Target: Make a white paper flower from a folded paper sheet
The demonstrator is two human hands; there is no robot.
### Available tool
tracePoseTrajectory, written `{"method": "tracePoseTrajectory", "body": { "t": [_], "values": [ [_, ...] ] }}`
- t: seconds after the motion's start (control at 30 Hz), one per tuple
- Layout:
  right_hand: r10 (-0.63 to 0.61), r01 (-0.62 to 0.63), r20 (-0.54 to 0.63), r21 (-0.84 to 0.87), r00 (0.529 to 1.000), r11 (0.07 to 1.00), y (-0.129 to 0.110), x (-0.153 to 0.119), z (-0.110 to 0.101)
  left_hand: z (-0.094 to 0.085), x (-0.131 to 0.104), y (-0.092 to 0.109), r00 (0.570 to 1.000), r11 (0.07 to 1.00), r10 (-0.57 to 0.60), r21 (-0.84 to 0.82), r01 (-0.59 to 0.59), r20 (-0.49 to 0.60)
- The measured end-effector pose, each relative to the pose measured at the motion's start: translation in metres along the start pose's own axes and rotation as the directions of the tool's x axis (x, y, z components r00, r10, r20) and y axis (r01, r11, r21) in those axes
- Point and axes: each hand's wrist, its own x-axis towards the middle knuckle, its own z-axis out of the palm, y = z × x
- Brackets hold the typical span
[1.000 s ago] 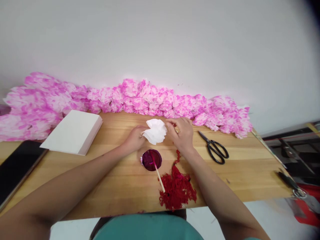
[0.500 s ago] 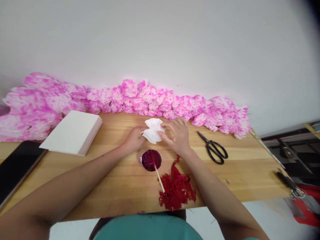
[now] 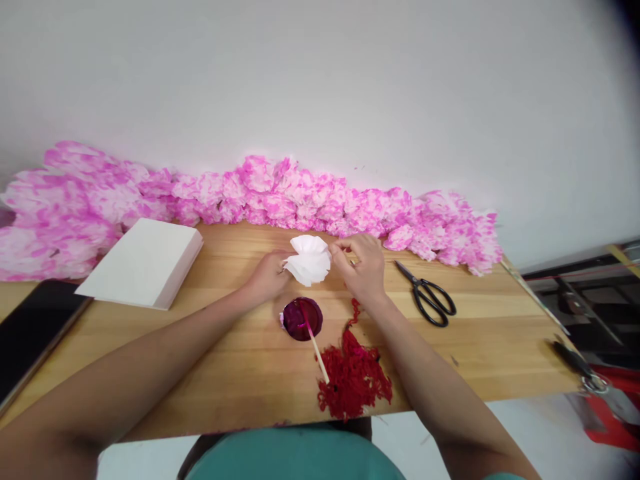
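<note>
A white ruffled paper flower [image 3: 309, 260] is held above the wooden table. My left hand [image 3: 271, 275] grips it at its left side, fingers closed. My right hand [image 3: 361, 265] is at the flower's right edge, thumb and forefinger pinched together; whether paper is between them is too small to tell. Below the flower stands a round dish of dark magenta liquid [image 3: 303, 319], with a thin stick [image 3: 319, 357] leaning out of it. The stick's lower end lies on a heap of red yarn [image 3: 356, 381].
Black-handled scissors [image 3: 431, 299] lie right of my right hand. A stack of white paper [image 3: 145, 263] and a black phone [image 3: 40, 330] are at left. Pink and white paper flowers [image 3: 280, 193] line the wall. Another tool [image 3: 575, 360] sits at the right edge.
My right hand has moved slightly right, and its thumb and forefinger have come together. The white flower looks fuller and rounder on its right side. My left hand has barely moved.
</note>
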Motion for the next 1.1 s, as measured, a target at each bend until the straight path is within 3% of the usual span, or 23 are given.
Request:
{"method": "tracePoseTrajectory", "body": {
  "t": [0.13,0.3,0.5,0.63,0.73,0.8,0.9,1.0,1.1],
  "values": [
    [-0.012,0.013,-0.017,0.065,1.0,0.998,-0.003,0.003,-0.006,0.001,-0.001,-0.001,1.0,1.0,0.017,-0.005,-0.017,-0.016],
    [-0.144,0.132,0.09,0.128,0.986,0.983,-0.011,0.002,-0.005,0.0,0.0,0.003,0.999,0.999,0.045,-0.011,-0.046,-0.009],
    [-0.115,0.105,0.147,0.077,0.982,0.991,-0.027,0.002,0.009,-0.001,0.001,0.003,0.996,0.996,0.088,0.009,-0.088,0.027],
    [0.08,-0.103,0.124,0.199,0.989,0.974,-0.029,0.004,0.015,0.0,0.002,0.0,0.992,0.992,0.122,-0.003,-0.122,0.039],
    [0.27,-0.315,0.168,0.382,0.948,0.869,-0.022,0.005,0.012,0.001,0.001,-0.003,0.997,0.996,0.079,-0.044,-0.079,0.014],
    [0.327,-0.374,0.182,0.431,0.927,0.821,-0.017,0.006,0.006,0.002,0.0,-0.004,1.0,0.996,0.028,-0.089,-0.028,-0.007],
    [0.295,-0.319,0.123,0.41,0.948,0.854,-0.011,0.007,-0.004,0.001,0.0,-0.005,0.999,0.987,-0.039,-0.154,0.034,-0.028],
    [0.145,-0.172,0.103,0.341,0.984,0.924,-0.009,0.008,-0.011,-0.001,0.001,-0.004,0.997,0.981,-0.064,-0.185,0.055,-0.043],
    [-0.016,-0.026,0.159,0.261,0.987,0.965,-0.008,0.007,-0.011,-0.002,0.002,-0.002,0.997,0.981,-0.052,-0.189,0.04,-0.059]
  ]
}}
